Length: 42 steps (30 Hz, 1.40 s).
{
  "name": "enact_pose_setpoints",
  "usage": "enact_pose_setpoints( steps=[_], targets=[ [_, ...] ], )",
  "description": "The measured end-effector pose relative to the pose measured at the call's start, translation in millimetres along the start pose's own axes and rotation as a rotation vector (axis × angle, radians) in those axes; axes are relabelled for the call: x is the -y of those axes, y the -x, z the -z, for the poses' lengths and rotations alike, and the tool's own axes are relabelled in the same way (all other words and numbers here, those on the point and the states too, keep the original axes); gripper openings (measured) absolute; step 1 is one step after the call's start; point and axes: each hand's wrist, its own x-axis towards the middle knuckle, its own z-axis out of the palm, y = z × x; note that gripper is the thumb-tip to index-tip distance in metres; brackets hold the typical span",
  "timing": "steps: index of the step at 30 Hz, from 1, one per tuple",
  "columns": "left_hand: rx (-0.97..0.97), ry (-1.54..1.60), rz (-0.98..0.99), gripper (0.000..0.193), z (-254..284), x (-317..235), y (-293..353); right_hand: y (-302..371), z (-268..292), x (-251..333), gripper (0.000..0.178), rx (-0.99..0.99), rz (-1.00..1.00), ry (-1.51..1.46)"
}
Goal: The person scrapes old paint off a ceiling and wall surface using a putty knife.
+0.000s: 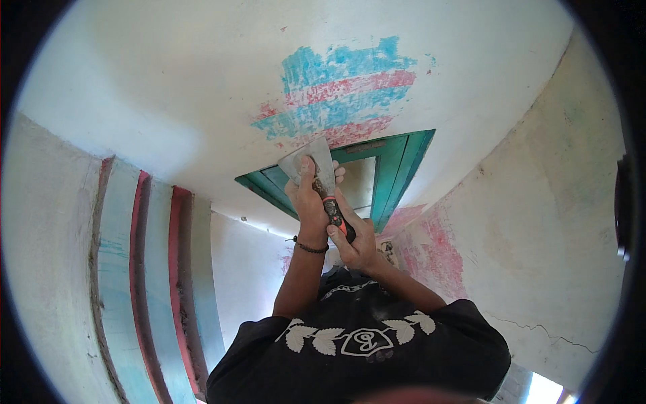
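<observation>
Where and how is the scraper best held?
Probably by the scraper handle, right hand coming from the lower right: it is slim and slants down that way, while the flat blade flares wide up and left, where the left hand grips.

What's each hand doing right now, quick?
Left hand: closed on the putty knife, holding its blade.
Right hand: closed around the same putty knife's handle.
</observation>
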Motion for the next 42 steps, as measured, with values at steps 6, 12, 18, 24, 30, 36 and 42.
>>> enact_pose_setpoints(
  steps=[6,12,18,24,30,36,42],
  targets=[
    [-0.014,-0.035,0.031,0.043,-8,-13,-3,-6,-2,3,0.063,-0.006,-0.003,-0.014],
    [-0.039,-0.016,0.036,0.042,-12,-16,-6,-11,6,12,0.062,0.058,-0.106,-0.016],
    [-0.063,-0.038,0.043,0.041,-2,-2,-1,-4,6,1,0.061,0.050,-0.034,0.008],
    [-0.016,-0.034,0.036,0.041,-4,-7,-4,-7,9,9,0.061,0.077,-0.066,-0.001],
    [-0.024,0.008,0.006,0.043,-15,-18,-6,-25,18,30,0.061,0.139,-0.125,-0.036],
    [-0.021,-0.071,-0.004,0.044,-7,4,-2,-7,19,6,0.063,0.071,-0.005,0.003],
    [-0.052,-0.027,0.075,0.042,-4,3,-3,-6,21,15,0.064,0.131,-0.165,-0.072]
  ],
)
